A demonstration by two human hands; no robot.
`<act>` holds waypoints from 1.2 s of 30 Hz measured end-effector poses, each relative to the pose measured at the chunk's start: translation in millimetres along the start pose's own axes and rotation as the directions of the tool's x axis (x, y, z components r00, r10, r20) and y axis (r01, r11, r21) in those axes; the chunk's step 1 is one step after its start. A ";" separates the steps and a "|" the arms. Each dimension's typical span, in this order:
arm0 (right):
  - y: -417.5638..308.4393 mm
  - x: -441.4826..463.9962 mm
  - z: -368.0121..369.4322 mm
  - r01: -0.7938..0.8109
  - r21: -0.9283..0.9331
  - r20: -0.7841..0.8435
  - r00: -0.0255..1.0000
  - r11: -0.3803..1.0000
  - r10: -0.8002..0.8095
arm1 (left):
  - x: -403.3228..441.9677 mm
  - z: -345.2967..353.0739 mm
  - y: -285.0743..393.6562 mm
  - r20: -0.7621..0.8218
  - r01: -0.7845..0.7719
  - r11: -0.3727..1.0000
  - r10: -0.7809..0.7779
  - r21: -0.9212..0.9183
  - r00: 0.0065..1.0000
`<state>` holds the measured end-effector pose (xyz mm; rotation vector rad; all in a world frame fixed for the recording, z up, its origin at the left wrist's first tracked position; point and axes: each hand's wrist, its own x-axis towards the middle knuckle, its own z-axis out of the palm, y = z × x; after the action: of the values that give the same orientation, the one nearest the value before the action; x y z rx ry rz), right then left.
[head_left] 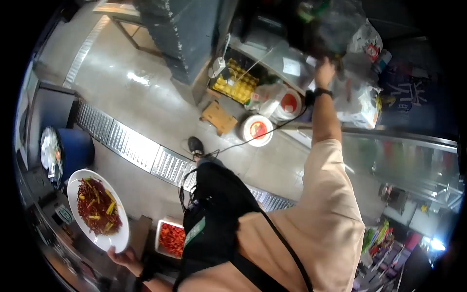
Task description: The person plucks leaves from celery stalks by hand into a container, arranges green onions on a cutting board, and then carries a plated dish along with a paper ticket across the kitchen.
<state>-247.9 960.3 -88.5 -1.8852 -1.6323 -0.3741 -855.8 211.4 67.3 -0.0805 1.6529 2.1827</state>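
Note:
An oval white plate [122, 237] at the lower left bears a heap of dark red shredded food [95, 207] with yellow-green strips. My left hand [125, 259] grips the plate's near end, fingers beneath the rim. At the upper right my right hand [324, 73] reaches over a cluttered counter, next to clear plastic bags [348, 73] and dark, blurred items. Its fingertips are smeared, and what they touch cannot be made out. A white paper [292, 66] lies on the counter beside this hand.
White tubs with red labels [257, 130], a crate of yellow items [236, 82] and a cardboard box [219, 117] are on the floor. A cable [233, 144] crosses there. A blue bin [78, 148] stands left; a tray of red food [171, 238] sits below. A metal drain [131, 148] crosses the floor.

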 end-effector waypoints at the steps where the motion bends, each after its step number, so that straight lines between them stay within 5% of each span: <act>1: 2.5 1.4 -5.2 0.006 0.043 -0.050 0.999 0.999 -0.004 | 31.5 -11.6 5.7 0.043 0.030 0.999 -0.028 -0.037 0.999; 6: -19.2 21.3 -58.8 -0.094 0.216 -0.052 0.993 0.972 0.108 | 177.4 -42.0 34.3 0.109 -0.056 0.994 0.046 0.094 0.993; 9: -35.6 16.4 -77.3 -0.087 0.368 -0.107 0.985 0.926 0.135 | 243.6 -39.4 43.8 0.090 0.094 0.992 -0.102 0.088 0.991; 10: -49.9 17.1 -81.0 -0.086 0.426 -0.091 0.986 0.901 0.137 | 261.2 -39.6 44.2 0.118 -0.035 0.985 0.015 0.169 0.993; 11: -61.3 12.1 -91.1 -0.113 0.251 -0.027 0.992 0.961 0.124 | 281.8 -38.8 42.8 0.154 -0.163 0.956 0.128 0.244 0.980; 14: -62.2 -34.6 -96.4 -0.142 -0.077 0.156 0.976 0.987 0.153 | 289.5 61.2 79.2 0.113 0.060 0.992 -0.073 0.114 0.991; 15: -72.5 -44.2 -99.9 -0.042 -0.308 0.407 0.897 0.951 0.171 | 302.4 84.9 85.3 0.148 0.114 0.992 -0.119 0.047 0.982; 16: -38.0 -73.9 -91.8 0.041 -0.186 0.372 0.928 0.982 0.032 | 315.0 108.6 91.4 0.182 0.171 0.985 -0.165 -0.017 0.969; 19: -117.6 -144.3 -125.5 0.380 -0.191 0.821 0.567 0.905 -0.064 | 377.0 137.3 108.3 0.410 0.269 0.952 -0.189 -0.146 0.892; 21: -61.0 -218.1 -94.3 0.604 0.024 0.880 0.365 0.797 -0.303 | 407.6 186.4 132.2 0.586 0.269 0.951 -0.134 -0.150 0.799; 22: -43.8 -271.0 -63.6 0.032 -0.106 0.798 0.599 0.994 0.066 | 431.3 193.3 135.9 0.607 0.283 0.946 -0.134 -0.156 0.783; 23: -134.4 -276.6 -109.8 0.059 -0.003 0.937 0.350 0.998 -0.018 | 452.3 211.1 147.6 0.648 0.289 0.948 -0.134 -0.137 0.749; 24: -238.6 -266.6 -146.6 -0.427 -0.107 0.972 0.145 0.898 0.185 | 472.1 227.8 158.6 0.688 0.293 0.949 -0.135 -0.118 0.713; 26: -355.2 -264.8 -161.3 -0.582 -0.159 0.971 0.055 0.798 0.234 | 515.6 250.8 170.5 0.687 0.283 0.949 -0.116 -0.136 0.717; 28: -425.2 -264.6 -139.6 -0.638 -0.012 0.981 0.142 0.770 0.133 | 559.3 281.1 183.7 0.691 0.276 0.950 -0.102 -0.146 0.715; 29: -471.2 -246.3 -124.5 -0.545 0.051 0.977 0.200 0.837 0.071 | 576.4 296.9 194.8 0.683 0.267 0.955 -0.111 -0.127 0.722; 32: -619.2 -181.3 -72.7 -0.641 0.225 0.968 0.235 0.734 -0.092 | 617.9 333.6 218.4 0.660 0.238 0.964 -0.104 -0.117 0.744; 33: -667.2 -154.8 -41.8 -0.448 0.322 0.938 0.273 0.834 -0.215 | 633.3 343.8 228.0 0.633 0.234 0.968 -0.125 -0.091 0.764; 34: -722.7 -131.0 -27.7 -0.541 0.376 0.925 0.265 0.752 -0.271 | 648.3 353.0 239.5 0.604 0.230 0.971 -0.145 -0.066 0.783; 36: -828.2 -75.0 10.4 -0.244 0.647 0.756 0.334 0.722 -0.564 | 670.8 371.0 256.3 0.553 0.199 0.974 -0.106 -0.109 0.826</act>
<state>-1063.2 951.8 75.7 -1.2544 -2.2110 1.4266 -1489.6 688.1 223.3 0.3276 1.1048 1.9657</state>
